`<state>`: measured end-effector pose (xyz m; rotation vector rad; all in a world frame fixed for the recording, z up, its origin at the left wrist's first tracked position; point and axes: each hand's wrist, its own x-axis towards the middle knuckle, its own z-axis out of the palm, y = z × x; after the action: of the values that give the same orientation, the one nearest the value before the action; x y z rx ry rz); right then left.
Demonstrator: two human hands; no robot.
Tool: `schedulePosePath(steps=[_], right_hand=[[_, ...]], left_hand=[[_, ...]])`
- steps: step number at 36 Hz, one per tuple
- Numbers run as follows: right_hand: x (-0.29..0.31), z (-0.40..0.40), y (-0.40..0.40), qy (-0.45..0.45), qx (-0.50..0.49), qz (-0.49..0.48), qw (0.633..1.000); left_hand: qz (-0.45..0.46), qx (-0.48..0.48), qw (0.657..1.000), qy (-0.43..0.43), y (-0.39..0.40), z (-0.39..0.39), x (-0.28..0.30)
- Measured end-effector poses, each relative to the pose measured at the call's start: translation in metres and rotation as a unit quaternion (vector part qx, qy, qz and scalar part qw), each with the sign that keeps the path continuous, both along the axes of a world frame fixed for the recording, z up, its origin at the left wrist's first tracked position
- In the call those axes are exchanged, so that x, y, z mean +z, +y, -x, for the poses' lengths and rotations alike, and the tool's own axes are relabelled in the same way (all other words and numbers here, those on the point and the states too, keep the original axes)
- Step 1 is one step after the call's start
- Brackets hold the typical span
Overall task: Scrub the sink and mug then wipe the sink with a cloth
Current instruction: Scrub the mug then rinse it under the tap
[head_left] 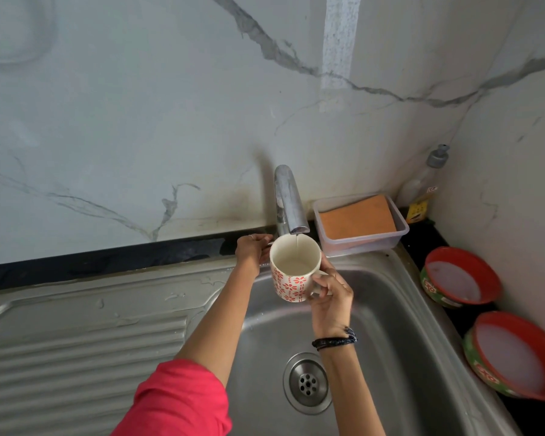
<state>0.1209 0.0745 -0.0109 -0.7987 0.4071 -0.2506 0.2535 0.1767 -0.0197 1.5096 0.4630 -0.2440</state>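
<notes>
From the head view, the right hand [329,297] grips the handle of the mug [293,269], fingers curled round it, and holds the mug upright over the back of the sink [406,325], right under the tap [288,199]. A thin stream of water runs from the spout into the mug. A dark band [334,339] circles the right wrist. The left hand [252,250], arm stretched forward in a red sleeve [177,401], reaches to the base of the tap behind the mug; its fingers curl there, but whether they grasp the lever cannot be told.

The steel sink has a ribbed drainer [76,347] on its left with streaks of foam, and a drain [307,382] near the front of the bowl. It sits in a dark table [107,259] against a white marble wall [139,121]. At the table's back right corner stand a clear tub [362,225] holding an orange cloth [357,220] and a soap bottle [422,187]. Two red-rimmed bowls [460,278] lie along the right edge.

The mug is white with red flower patterns, its inside pale and wet.
</notes>
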Motion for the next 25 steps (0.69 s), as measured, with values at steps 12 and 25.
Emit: schedulePosePath(steps=[12, 25], right_hand=[[0.005, 0.000, -0.004, -0.006, -0.001, -0.007, 1.000], [0.012, 0.002, -0.003, -0.002, 0.006, 0.012, 1.000]], left_hand=[[0.022, -0.002, 0.999, 0.026, 0.000, 0.001, 0.002], [0.072, 0.023, 0.996, 0.043, 0.002, -0.003, -0.004]])
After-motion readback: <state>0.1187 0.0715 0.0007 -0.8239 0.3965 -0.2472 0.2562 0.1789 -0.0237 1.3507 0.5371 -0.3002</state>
